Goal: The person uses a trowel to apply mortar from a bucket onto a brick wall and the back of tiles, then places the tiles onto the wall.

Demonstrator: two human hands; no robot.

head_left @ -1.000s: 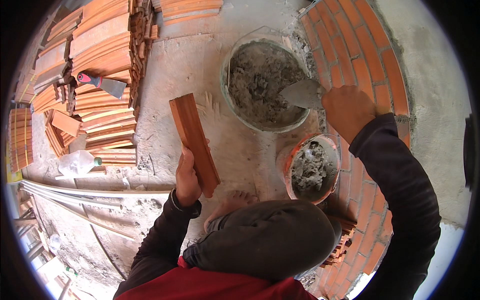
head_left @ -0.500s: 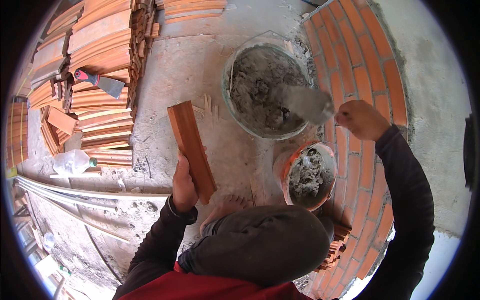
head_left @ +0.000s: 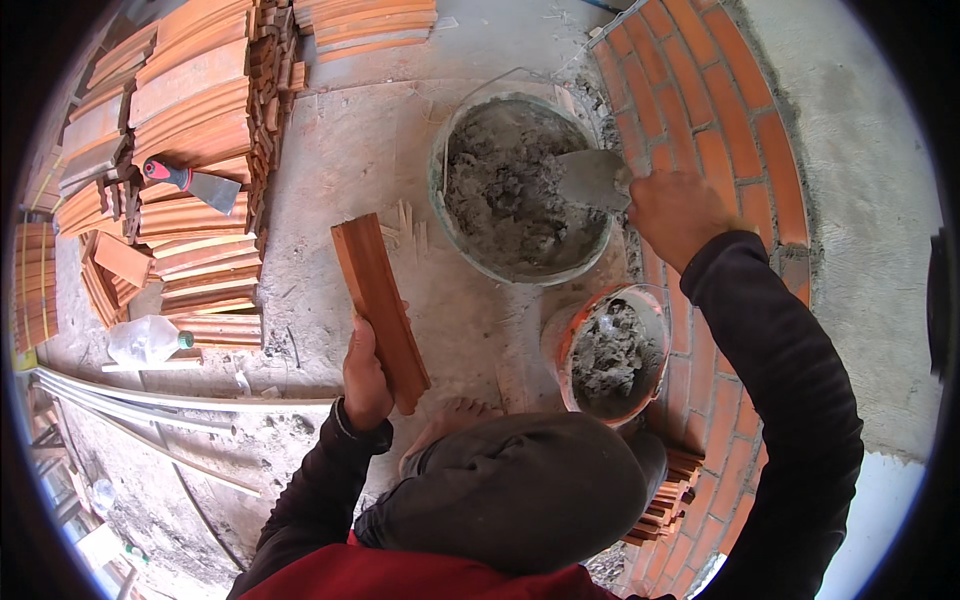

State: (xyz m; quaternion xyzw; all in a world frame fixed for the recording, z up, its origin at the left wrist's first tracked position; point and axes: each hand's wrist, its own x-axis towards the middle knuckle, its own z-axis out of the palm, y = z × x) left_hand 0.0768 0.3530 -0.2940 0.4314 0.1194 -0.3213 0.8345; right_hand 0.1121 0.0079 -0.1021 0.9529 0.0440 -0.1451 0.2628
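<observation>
My left hand (head_left: 368,375) is closed around the lower part of a long orange clay brick tile (head_left: 378,305), which it holds tilted above the floor. Over the large round bucket (head_left: 440,205) my right hand (head_left: 680,215) grips a trowel (head_left: 592,180); its grey blade lies against the mortar (head_left: 500,185), and its handle is hidden in my fist. Nearer to me stands a smaller orange bucket (head_left: 556,350) with grey mortar (head_left: 610,360) in it.
A curved orange brick wall (head_left: 735,150) runs along the right. Stacked clay tiles (head_left: 195,110) fill the left, with a red-and-black scraper (head_left: 200,185) on top. Below them lie a clear plastic bottle (head_left: 148,340) and white pipes (head_left: 200,400). More tiles (head_left: 668,500) sit beside my knee.
My right hand has moved left toward the large bucket, bringing the trowel blade onto the mortar. The tile stays in my left hand, nearly unmoved.
</observation>
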